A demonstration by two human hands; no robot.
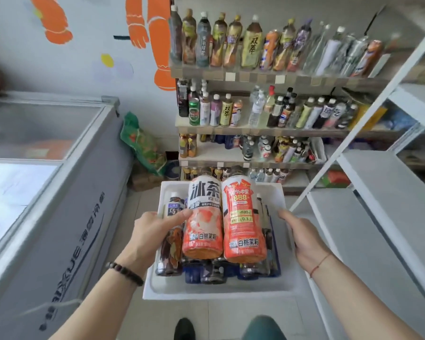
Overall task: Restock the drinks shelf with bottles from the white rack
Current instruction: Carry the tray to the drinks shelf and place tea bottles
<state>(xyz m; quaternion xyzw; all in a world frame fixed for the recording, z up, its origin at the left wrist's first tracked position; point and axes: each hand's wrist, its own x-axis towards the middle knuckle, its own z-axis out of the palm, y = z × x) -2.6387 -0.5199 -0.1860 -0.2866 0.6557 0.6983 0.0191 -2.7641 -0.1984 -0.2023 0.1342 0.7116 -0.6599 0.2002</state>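
A: Item one, the container?
B: White rack (290,278), a shallow foam-like tray, carried at waist height in front of the drinks shelf (268,131). It holds bottles lying on their sides.

A: Contents?
B: Two large orange-and-white iced tea bottles (203,224) on top, side by side and touching, caps pointing toward the shelf. One dark tea bottle (173,212) lies along the left wall. Beneath them sit several dark bottles with blue parts; their exact count cannot be told.

A: Hands?
B: Left hand (152,236) grips the rack's left rim, thumb reaching over onto the nearer iced tea bottle, fingers curled under the edge. Right hand (302,236) grips the right rim, thumb on top, fingers wrapped below and out of sight. A beaded bracelet is on the left wrist, a red string on the right.

A: Destination?
B: The shelf has four tiers with bottles standing in rows; the third tier has a bare stretch on its left part.

A: Surroundings?
B: Chest freezer (59,192) at left, white shelving unit (378,204) at right, green bag (142,143) against the wall.
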